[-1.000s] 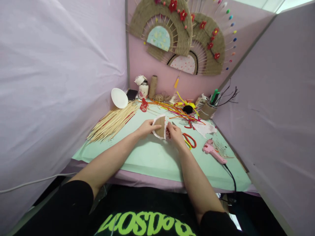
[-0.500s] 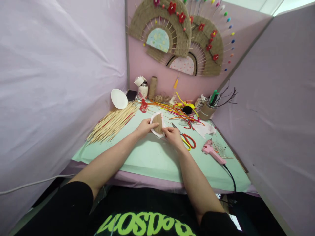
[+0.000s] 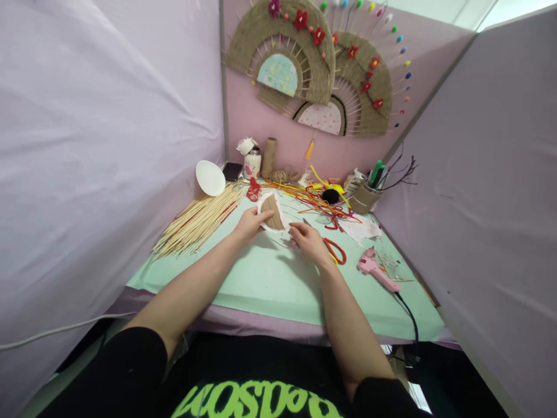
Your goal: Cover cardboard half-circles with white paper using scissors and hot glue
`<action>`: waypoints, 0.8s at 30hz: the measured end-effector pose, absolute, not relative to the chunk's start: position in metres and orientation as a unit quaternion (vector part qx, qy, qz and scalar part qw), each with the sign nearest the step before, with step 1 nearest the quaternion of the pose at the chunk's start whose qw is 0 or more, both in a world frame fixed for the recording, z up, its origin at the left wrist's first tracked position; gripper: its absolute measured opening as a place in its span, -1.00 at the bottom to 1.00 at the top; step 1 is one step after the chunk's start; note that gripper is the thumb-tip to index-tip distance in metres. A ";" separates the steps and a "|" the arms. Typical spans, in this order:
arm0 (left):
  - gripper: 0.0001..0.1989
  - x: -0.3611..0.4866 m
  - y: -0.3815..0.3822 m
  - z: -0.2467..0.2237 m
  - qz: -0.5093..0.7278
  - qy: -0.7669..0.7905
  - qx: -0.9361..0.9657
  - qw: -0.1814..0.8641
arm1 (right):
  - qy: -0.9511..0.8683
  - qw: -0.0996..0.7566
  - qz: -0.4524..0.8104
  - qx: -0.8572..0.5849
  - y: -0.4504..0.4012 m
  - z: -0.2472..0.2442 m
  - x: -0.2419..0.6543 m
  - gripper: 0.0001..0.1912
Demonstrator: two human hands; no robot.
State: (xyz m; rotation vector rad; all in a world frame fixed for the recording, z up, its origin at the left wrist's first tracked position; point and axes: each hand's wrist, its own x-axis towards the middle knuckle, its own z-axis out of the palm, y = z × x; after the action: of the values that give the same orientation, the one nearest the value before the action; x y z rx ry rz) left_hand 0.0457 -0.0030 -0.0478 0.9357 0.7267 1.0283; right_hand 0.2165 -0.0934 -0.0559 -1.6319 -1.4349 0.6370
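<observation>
The half-disc (image 3: 272, 213) has moved farther left of the scissors (image 3: 339, 251); our left hand's (image 3: 250, 224) fingers grip it, our right hand (image 3: 308, 241) seemingly pinches its edging (image 3: 285, 223): edge work, likely needing steady tension.

Lime-green letters (image 3: 251, 399) run across the front of a black T-shirt (image 3: 261, 355) at the bottom edge of the view. They stand upside down as seen here and are partly cut off by the frame; turned round, they seem to spell "Reason", with the first letter unsure. The pinkish-red print on a white jar (image 3: 252, 167) is too small to make out.
</observation>
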 end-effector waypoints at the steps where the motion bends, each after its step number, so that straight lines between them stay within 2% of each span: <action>1: -0.71 0.044 0.001 -0.047 0.480 0.327 0.396 0.711 | -0.583 0.413 0.208 -0.668 -0.096 -0.054 0.224 -0.56; 3: -0.76 0.040 0.009 -0.044 0.513 0.325 0.341 0.718 | -0.584 0.359 0.094 -0.722 -0.103 -0.052 0.243 -0.58; 5: -0.78 0.035 0.015 -0.041 0.535 0.327 0.290 0.723 | -0.555 0.258 0.034 -0.790 -0.111 -0.051 0.263 -0.68; 7: -0.79 0.031 0.019 -0.039 0.541 0.332 0.254 0.730 | -0.515 0.148 0.060 -0.842 -0.116 -0.051 0.278 -0.75; 9: -0.77 0.029 0.021 -0.037 0.538 0.335 0.233 0.738 | -0.491 0.073 0.105 -0.862 -0.118 -0.052 0.285 -0.76; 13: -0.72 0.028 0.023 -0.037 0.531 0.328 0.214 0.752 | -0.490 0.028 0.136 -0.860 -0.117 -0.050 0.285 -0.74; 16: -0.71 0.025 0.026 -0.036 0.527 0.318 0.196 0.763 | -0.494 0.045 0.147 -0.856 -0.116 -0.048 0.284 -0.76; 19: -0.72 0.020 0.031 -0.035 0.526 0.320 0.159 0.772 | -0.479 0.110 0.138 -0.859 -0.116 -0.046 0.287 -0.72; 21: -0.71 0.017 0.034 -0.035 0.529 0.315 0.142 0.775 | -0.459 0.201 0.142 -0.853 -0.117 -0.046 0.288 -0.75; 24: -0.70 0.013 0.038 -0.037 0.533 0.299 0.145 0.779 | -0.426 0.407 0.238 -0.772 -0.117 -0.043 0.279 -0.80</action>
State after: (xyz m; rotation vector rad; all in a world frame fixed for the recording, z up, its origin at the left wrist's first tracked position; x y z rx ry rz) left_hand 0.0131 0.0383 -0.0366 0.3125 0.6454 1.1514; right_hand 0.2789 -0.1167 -0.0427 -1.9454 -1.0750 0.6005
